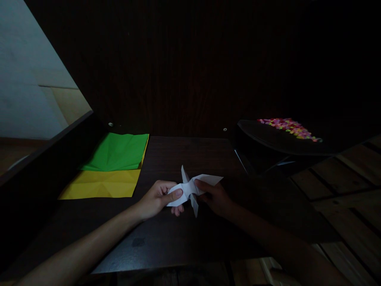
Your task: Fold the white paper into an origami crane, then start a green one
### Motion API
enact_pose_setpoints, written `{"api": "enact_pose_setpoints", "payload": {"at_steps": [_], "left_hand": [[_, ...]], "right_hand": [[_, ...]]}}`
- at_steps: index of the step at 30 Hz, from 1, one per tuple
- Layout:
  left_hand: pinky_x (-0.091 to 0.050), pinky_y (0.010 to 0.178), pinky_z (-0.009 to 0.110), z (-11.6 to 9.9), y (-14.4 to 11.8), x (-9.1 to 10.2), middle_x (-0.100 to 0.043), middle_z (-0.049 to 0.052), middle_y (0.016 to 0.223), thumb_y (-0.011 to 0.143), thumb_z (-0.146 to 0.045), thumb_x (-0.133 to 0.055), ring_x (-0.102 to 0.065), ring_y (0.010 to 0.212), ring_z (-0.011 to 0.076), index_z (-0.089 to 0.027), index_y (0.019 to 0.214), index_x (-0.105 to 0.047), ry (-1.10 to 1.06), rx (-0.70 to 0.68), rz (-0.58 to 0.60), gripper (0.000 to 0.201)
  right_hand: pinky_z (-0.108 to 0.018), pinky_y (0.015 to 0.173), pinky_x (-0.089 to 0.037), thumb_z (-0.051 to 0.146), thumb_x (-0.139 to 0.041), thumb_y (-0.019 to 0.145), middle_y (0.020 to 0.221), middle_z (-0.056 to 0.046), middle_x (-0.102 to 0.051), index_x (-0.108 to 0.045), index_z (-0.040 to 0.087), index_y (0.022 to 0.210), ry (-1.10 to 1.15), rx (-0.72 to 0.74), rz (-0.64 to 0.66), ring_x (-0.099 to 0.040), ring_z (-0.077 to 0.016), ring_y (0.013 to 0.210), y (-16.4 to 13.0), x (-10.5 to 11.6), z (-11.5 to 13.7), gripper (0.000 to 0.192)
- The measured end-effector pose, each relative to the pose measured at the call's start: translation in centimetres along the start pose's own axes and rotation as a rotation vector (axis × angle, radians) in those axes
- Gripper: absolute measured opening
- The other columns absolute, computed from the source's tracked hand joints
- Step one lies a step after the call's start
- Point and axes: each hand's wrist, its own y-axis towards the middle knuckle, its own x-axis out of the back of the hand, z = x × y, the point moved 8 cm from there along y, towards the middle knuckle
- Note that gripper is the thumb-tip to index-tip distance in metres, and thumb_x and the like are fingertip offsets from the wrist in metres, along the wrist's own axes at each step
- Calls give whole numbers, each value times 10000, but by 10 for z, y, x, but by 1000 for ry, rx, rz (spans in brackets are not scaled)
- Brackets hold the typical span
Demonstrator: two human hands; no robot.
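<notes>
A folded white paper crane (pixel 189 189) is held between my two hands, just above the dark table. Its two wings spread to the left and right, while narrow points stick out at the top and bottom. My left hand (pixel 162 198) pinches the left wing, thumb on top and fingers underneath. On the other side, my right hand (pixel 216 194) grips the right wing near the crane's body, thumb on top. The fingers of the right hand are partly hidden under the paper and in shadow.
Green paper (pixel 117 153) lies over yellow paper (pixel 104 184) at the back left of the dark wooden table (pixel 166 246). A dark panel (pixel 178 71) rises behind. To the right, a dark surface (pixel 262 135) bears a row of small pink and yellow pieces (pixel 288 128).
</notes>
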Motion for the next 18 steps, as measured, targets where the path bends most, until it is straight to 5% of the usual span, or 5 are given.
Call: {"api": "enact_pose_setpoints", "payload": {"at_steps": [9, 18], "left_hand": [[-484, 487, 207, 3, -3, -4, -679, 62, 605, 804, -492, -700, -611, 486, 119, -97, 720, -619, -19, 78, 96, 411], [-472, 489, 191, -1, 0, -1, -690, 70, 628, 839, -470, -671, -610, 493, 109, -91, 727, -637, -12, -15, -12, 397]], "right_hand": [[-220, 395, -199, 420, -813, 552, 458, 60, -444, -522, 180, 548, -40, -20, 125, -346, -63, 406, 1, -5, 3, 378], [-223, 388, -197, 446, -785, 595, 471, 56, -447, -526, 176, 581, -19, 61, 32, -342, -67, 398, 2, 0, 7, 374]]}}
